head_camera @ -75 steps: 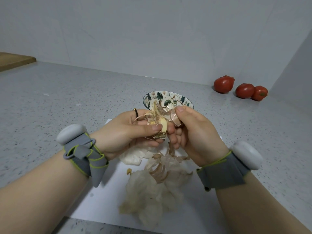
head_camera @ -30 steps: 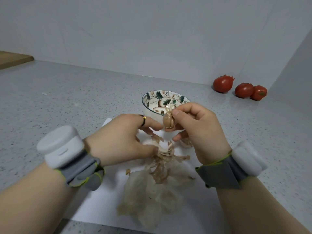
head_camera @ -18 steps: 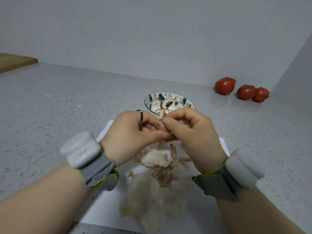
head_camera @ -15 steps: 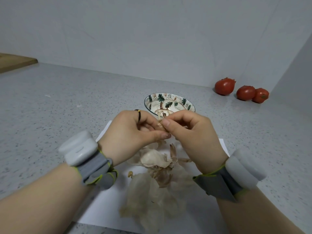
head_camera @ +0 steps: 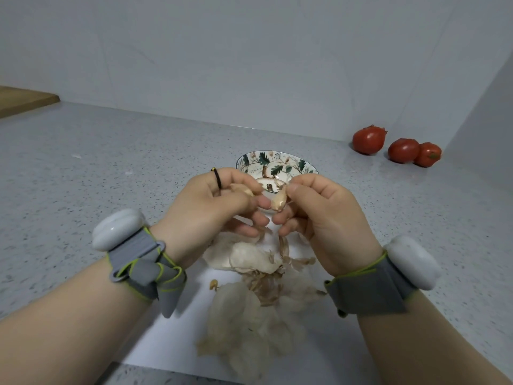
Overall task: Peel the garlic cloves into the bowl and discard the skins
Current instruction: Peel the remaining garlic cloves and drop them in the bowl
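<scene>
Moved: the two hands were pressed together half a second ago and have now pulled a little apart, so the garlic clove (head_camera: 279,201) shows between them.
Left hand (head_camera: 211,209): fingers curled, thumb and first finger pinching a pale bit (head_camera: 244,190). I cannot tell if it is skin or clove.
Right hand (head_camera: 324,215): thumb and first finger pinch the garlic clove, other fingers curled under it.
Garlic clove: up in the air, in front of the bowl (head_camera: 273,162) and above the skins (head_camera: 249,315).
Bowl: leaf pattern, stands on the worktop (head_camera: 111,168) just behind the hands.
Skins: a loose heap on a white sheet (head_camera: 172,337), below the hands.
Tomatoes (head_camera: 404,150): three red ones by the wall, far to the right.
</scene>
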Demonstrator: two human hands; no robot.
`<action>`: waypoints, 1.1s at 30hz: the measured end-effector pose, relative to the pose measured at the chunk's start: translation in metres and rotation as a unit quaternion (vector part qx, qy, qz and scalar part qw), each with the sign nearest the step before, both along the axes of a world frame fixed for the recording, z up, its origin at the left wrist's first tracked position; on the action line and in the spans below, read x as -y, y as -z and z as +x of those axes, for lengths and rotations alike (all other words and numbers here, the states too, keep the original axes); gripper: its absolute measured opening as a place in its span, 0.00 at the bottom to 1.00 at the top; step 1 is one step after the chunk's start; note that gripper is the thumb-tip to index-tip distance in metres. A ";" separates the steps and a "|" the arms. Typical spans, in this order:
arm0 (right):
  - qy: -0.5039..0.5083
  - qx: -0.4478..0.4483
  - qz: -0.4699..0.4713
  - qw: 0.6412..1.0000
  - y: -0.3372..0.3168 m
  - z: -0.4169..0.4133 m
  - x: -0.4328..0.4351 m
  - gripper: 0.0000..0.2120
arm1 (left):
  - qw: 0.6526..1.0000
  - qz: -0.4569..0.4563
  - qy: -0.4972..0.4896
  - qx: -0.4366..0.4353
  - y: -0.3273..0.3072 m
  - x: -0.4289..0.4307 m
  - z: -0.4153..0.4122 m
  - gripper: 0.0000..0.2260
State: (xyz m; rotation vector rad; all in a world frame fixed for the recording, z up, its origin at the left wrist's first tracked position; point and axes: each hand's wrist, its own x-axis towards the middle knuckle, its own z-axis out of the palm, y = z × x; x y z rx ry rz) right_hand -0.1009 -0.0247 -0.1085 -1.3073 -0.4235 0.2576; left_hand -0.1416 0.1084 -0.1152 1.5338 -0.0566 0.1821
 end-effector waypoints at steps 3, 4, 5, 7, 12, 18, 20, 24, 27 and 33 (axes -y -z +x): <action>0.012 -0.006 0.013 1.000 -0.001 0.001 0.001 0.10 | 0.999 -0.035 -0.007 -0.014 0.001 -0.002 0.000 0.16; 0.013 -0.006 0.017 1.000 -0.001 0.001 0.001 0.10 | 0.999 -0.045 -0.007 -0.026 0.000 -0.001 0.000 0.16; 0.013 -0.005 0.021 1.000 -0.001 0.001 0.001 0.10 | 0.998 -0.050 -0.003 -0.035 0.000 -0.001 0.001 0.16; 0.015 -0.001 0.029 0.999 -0.001 0.001 0.001 0.10 | 0.997 -0.059 -0.002 -0.049 -0.001 0.001 0.001 0.15; 0.010 0.033 0.030 0.999 0.000 -0.001 -0.001 0.09 | 0.998 0.036 -0.054 -0.012 -0.001 0.006 -0.001 0.07; 0.002 0.088 -0.036 0.995 0.002 -0.001 -0.001 0.08 | 0.991 0.050 -0.109 0.065 -0.001 0.003 0.000 0.01; -0.003 0.096 -0.045 0.994 0.001 -0.001 0.000 0.08 | 0.983 0.094 -0.129 0.093 0.000 0.001 0.000 0.06; -0.015 0.083 -0.053 0.995 0.002 -0.001 0.002 0.07 | 0.965 0.157 -0.160 0.135 0.001 -0.001 -0.002 0.13; -0.046 0.073 -0.057 0.995 0.002 -0.001 0.003 0.08 | 0.956 0.181 -0.169 0.156 0.001 -0.002 -0.003 0.15; -0.079 0.089 -0.065 0.991 0.000 -0.002 0.003 0.10 | 0.960 0.140 -0.177 0.168 -0.004 0.000 -0.008 0.04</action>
